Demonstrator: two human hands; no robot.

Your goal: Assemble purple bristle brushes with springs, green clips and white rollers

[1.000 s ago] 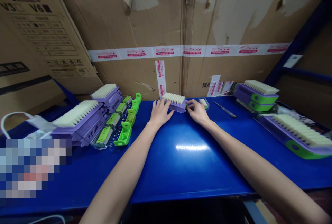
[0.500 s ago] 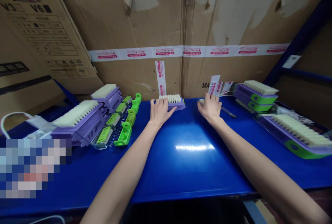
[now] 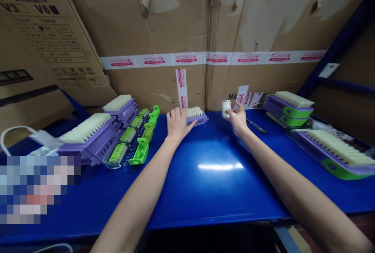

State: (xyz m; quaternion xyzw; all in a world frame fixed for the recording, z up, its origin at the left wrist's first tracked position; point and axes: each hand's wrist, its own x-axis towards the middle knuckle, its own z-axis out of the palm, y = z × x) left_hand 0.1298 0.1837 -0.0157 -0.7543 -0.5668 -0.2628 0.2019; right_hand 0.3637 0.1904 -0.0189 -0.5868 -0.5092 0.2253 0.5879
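A small purple brush block with white bristles (image 3: 197, 114) lies at the back of the blue table (image 3: 205, 175). My left hand (image 3: 176, 123) rests on its left end, fingers curled over it. My right hand (image 3: 238, 118) is lifted a little to the right of the block and pinches a small clear container with something white inside (image 3: 225, 109).
Purple brush blocks (image 3: 96, 132) and a tray of green clips (image 3: 137, 136) sit at the left. More purple-and-green brushes (image 3: 290, 106) lie at the right, with a long one (image 3: 336, 151) nearer. A thin metal tool (image 3: 257, 126) lies behind my right hand. Cardboard walls the back.
My right hand left the brush block, moved right to the small clear container and lifted it. My left hand stayed on the block, which slid slightly back.
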